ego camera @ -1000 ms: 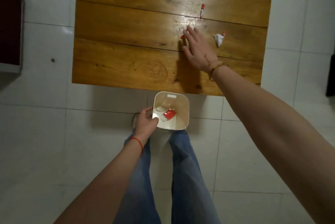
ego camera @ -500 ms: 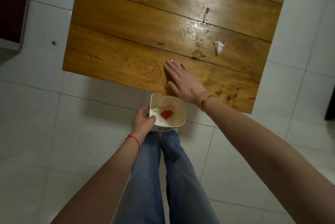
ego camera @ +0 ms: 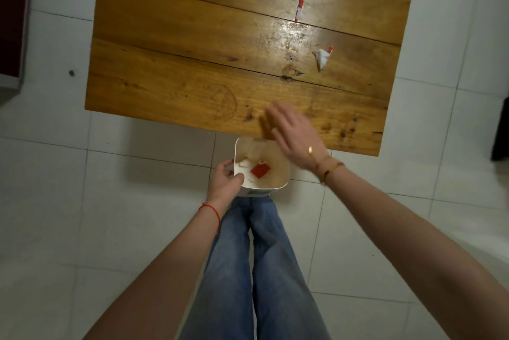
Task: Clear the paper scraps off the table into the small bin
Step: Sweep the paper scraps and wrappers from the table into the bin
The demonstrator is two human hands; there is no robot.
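A small white bin [ego camera: 283, 171] hangs just below the near edge of the wooden table [ego camera: 170, 69], and my left hand [ego camera: 225, 182] grips its left rim. A red scrap [ego camera: 260, 169] and white bits lie inside it. My right hand [ego camera: 294, 133] is flat, fingers together and blurred, at the table's near edge over the bin's far right corner; I see nothing held in it. Two scraps lie on the table: a thin red-and-white strip [ego camera: 298, 10] far back and a crumpled white piece with a red tip [ego camera: 322, 58] at the right.
White floor tiles [ego camera: 82, 202] surround the table. A dark red cabinet [ego camera: 11, 17] stands at the far left. My legs in blue jeans [ego camera: 256, 271] are directly under the bin. A dark object [ego camera: 501, 130] sits at the right edge.
My right hand has swept from the middle of the table back to its near edge, above the bin. The small red scrap beside its fingertips is gone from the table. The left hand keeps holding the bin.
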